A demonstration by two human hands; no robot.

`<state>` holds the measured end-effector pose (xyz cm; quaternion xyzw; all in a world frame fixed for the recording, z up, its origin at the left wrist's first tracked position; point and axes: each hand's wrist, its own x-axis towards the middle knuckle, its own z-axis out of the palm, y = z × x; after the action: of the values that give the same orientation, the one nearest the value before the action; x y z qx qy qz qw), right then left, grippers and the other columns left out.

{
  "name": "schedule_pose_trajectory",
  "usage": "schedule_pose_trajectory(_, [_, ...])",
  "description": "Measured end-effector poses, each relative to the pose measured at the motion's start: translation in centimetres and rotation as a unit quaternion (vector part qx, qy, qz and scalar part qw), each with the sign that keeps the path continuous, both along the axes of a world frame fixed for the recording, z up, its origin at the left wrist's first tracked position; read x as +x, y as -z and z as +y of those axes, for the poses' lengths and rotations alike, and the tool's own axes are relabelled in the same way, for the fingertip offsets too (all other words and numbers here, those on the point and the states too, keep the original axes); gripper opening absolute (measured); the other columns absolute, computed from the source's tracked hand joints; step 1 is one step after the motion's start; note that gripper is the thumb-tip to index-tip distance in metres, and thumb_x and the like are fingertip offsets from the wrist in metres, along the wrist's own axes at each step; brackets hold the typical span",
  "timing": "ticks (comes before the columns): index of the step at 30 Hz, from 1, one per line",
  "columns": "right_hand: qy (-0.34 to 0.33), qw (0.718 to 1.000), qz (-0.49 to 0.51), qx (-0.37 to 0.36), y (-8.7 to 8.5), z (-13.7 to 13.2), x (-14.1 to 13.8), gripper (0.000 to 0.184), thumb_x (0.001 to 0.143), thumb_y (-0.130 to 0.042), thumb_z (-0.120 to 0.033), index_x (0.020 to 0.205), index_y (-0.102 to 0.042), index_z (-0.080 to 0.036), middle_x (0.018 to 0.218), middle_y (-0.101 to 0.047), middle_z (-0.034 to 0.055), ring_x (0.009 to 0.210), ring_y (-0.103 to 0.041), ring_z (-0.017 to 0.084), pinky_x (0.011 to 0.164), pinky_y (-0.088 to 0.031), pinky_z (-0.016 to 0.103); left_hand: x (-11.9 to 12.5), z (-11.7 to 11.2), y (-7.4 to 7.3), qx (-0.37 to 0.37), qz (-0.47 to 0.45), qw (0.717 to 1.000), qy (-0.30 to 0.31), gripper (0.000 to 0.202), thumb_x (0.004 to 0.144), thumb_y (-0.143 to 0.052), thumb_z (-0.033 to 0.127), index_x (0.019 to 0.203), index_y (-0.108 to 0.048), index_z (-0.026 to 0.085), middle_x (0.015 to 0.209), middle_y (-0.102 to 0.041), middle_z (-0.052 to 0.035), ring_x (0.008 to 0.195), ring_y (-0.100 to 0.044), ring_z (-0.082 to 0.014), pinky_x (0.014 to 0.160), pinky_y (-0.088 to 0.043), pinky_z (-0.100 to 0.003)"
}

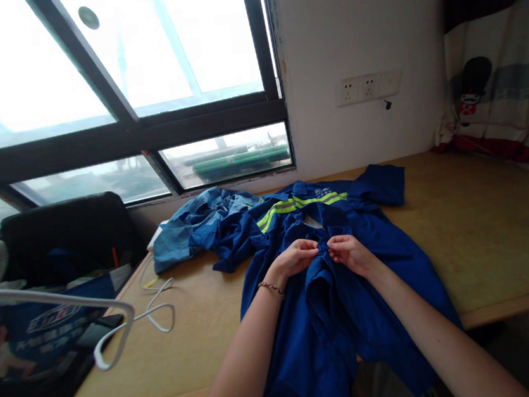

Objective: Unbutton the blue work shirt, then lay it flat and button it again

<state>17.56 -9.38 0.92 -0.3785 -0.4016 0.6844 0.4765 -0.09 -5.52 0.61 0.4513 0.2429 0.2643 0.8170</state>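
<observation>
A dark blue work garment (384, 242) with a yellow and grey reflective stripe (285, 207) lies spread over the table, its lower part hanging past the front edge. My left hand (298, 255), with a beaded bracelet (272, 289) at the wrist, pinches a fold of the cloth near the middle. Just to its right, my right hand (348, 254) pinches the same bunched part. The fingertips of both hands almost meet there; any small fastener between them is too small to make out. A lighter blue garment (173, 237) lies crumpled at the left, partly under the dark one.
The wooden table (488, 236) stands below a window (189, 41) and a wall with sockets (369, 87). A white cable (130, 322) loops over the table's left side. A black chair (68, 233) and a printed bag (49, 325) are at the left; a curtain (502, 63) hangs at the right.
</observation>
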Motion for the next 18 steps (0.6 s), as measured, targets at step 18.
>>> schedule_pose_trajectory(18, [0.183, 0.843, -0.381, 0.332, -0.1, -1.0, -0.8, 0.019, 0.078, -0.049, -0.031, 0.063, -0.055, -0.020, 0.061, -0.057, 0.0018, 0.056, -0.051, 0.015, 0.055, -0.038, 0.026, 0.2, -0.2, 0.2, -0.008, 0.005, 0.999, -0.053, 0.033, 0.058, -0.074, 0.017, 0.088, -0.062, 0.009, 0.078, -0.063, -0.0078, 0.069, -0.060, -0.0126, 0.068, -0.046, -0.025])
